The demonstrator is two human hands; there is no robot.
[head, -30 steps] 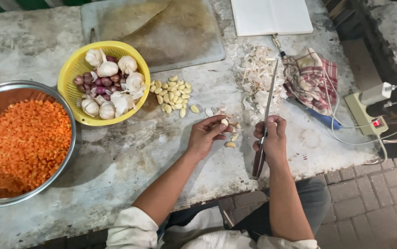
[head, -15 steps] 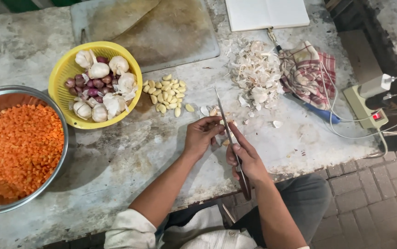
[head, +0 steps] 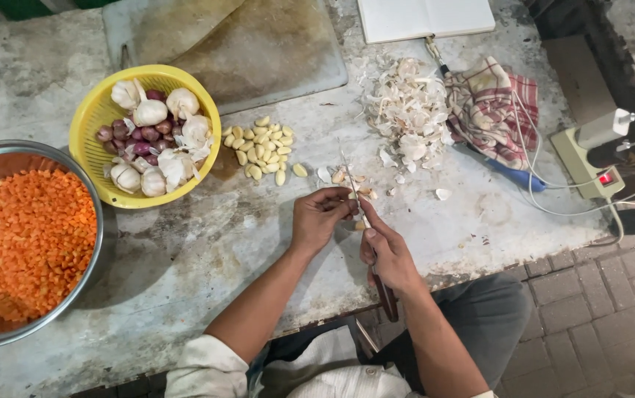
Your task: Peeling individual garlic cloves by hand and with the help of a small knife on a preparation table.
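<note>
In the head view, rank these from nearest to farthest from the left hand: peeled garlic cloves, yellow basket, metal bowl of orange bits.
1. Peeled garlic cloves, just above the left hand.
2. Yellow basket, upper left.
3. Metal bowl, far left edge.

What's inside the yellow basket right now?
The yellow basket holds whole garlic bulbs and small purple shallots. Whatever lies beneath them is covered.
</note>
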